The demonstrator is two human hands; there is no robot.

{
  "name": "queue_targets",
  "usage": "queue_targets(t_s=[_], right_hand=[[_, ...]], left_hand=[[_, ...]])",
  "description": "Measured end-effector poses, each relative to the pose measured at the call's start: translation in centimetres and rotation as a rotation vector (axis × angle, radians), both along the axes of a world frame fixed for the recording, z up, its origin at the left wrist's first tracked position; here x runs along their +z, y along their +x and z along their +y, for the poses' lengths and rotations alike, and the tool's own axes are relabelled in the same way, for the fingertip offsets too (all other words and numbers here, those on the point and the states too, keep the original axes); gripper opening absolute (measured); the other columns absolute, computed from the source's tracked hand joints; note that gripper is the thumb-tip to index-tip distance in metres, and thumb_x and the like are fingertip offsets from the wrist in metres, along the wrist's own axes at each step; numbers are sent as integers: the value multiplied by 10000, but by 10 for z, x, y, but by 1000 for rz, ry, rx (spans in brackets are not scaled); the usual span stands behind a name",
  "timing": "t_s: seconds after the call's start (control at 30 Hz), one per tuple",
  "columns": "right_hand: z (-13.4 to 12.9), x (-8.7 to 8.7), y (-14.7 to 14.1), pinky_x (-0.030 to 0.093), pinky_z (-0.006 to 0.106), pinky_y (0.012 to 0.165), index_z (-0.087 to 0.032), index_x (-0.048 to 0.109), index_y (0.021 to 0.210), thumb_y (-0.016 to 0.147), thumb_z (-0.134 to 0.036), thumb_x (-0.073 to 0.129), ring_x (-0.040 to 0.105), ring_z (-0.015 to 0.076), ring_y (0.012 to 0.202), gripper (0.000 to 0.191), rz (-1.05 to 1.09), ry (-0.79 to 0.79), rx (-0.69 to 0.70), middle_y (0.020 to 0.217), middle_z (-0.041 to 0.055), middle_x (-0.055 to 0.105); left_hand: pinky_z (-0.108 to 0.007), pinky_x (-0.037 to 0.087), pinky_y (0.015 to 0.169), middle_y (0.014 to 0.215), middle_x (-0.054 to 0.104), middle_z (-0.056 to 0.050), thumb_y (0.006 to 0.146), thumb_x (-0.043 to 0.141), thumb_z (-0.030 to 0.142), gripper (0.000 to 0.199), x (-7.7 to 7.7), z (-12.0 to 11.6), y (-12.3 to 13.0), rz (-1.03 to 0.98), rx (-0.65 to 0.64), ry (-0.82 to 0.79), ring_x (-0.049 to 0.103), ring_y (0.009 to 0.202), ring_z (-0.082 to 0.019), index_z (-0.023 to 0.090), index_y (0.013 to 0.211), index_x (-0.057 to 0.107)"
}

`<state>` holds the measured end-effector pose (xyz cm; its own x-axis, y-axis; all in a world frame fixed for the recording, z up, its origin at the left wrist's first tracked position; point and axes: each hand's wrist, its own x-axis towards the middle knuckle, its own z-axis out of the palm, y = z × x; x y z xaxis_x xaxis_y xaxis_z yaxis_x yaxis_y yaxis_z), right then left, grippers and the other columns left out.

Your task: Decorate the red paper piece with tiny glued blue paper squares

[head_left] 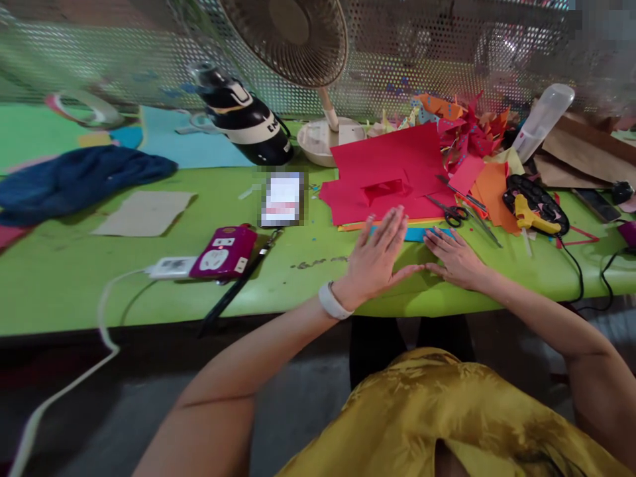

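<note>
Head view; blue strip [415, 234], long axis left-to-right

Lime-green table [298, 291] — perforated screen [397, 59] behind; dark grey floor [163, 374] below.

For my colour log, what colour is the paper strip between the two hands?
Blue; the paper strip shows in the head view.

Green table [293, 295] with purple socket [224, 254], beige sheet [144, 213]
</note>
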<state>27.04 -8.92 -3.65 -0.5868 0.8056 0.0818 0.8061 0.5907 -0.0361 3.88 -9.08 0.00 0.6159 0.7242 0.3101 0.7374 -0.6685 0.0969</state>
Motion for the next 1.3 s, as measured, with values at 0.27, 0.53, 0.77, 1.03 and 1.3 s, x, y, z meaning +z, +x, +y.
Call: queue_targets(t_s=[0.27,0.53,0.77,1.03,1.3], right_hand=[[-3,6,-6,206,493,1169,-124,399,1433,941,-557,353,298,273,1409,656,19,-7,-16,1492,109,383],[-9,15,-2,176,510,1174,-152,415,1425,949,-544,346,303,269,1407,620,23,0,-51,1484,94,394],[-20,13,36,176,506,1177,-116,453,1397,955,-547,319,326,266,1398,631,16,31,-167,1458,107,432],[-25,18,36,203,479,1174,-107,414,1425,953,-484,380,297,267,1411,605,99,72,-259,1472,147,409],[-14,16,-10,180,466,1180,-94,378,1440,949,-555,312,268,252,1424,677,13,-53,-28,1515,137,323]], left_hand=[[-457,92,1175,1554,233,-181,873,188,713,883,-36,12,9,119,-115,-220,177,1451,-257,81,1488,225],[-472,124,1171,1548,254,-179,873,192,714,885,-31,10,7,148,-113,-247,190,1449,-263,74,1483,246],[-478,139,1167,1544,265,-183,874,195,712,883,-28,9,6,155,-109,-249,218,1439,-281,76,1486,241],[-500,140,1161,1551,258,-167,877,226,704,844,-30,8,6,108,-121,-237,222,1437,-288,140,1505,204],[-489,143,1158,1543,277,-173,883,226,695,829,-30,7,7,115,-107,-233,244,1430,-285,125,1483,273]])
